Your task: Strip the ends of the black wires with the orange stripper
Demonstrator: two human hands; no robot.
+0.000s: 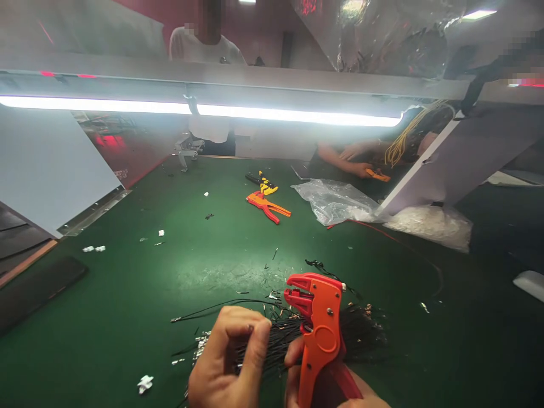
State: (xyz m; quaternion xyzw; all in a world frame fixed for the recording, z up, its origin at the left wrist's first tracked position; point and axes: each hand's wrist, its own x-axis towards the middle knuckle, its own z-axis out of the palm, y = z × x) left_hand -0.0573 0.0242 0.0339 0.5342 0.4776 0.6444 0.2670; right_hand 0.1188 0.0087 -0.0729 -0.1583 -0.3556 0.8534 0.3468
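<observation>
My right hand (293, 362) is wrapped round the handles of an orange and red wire stripper (326, 334). Its red jaws point up and left, and I see nothing clearly between them. To the left of the tool, my left hand (232, 357) is closed in a pinch, thumb against forefinger; what sits in the pinch is too small to make out. Beneath both hands lies a bundle of thin black wires (283, 340), partly hidden by them. Light-coloured ends (200, 344) show at its left side, and coppery bits at its right.
Farther back lie a second orange and red wire stripper (266, 205) and a yellow and black hand tool (267, 185). A clear plastic bag (334, 199) and a filled bag (429, 226) are at right. A co-worker's hand (363, 169) holds an orange tool across the table (127, 294).
</observation>
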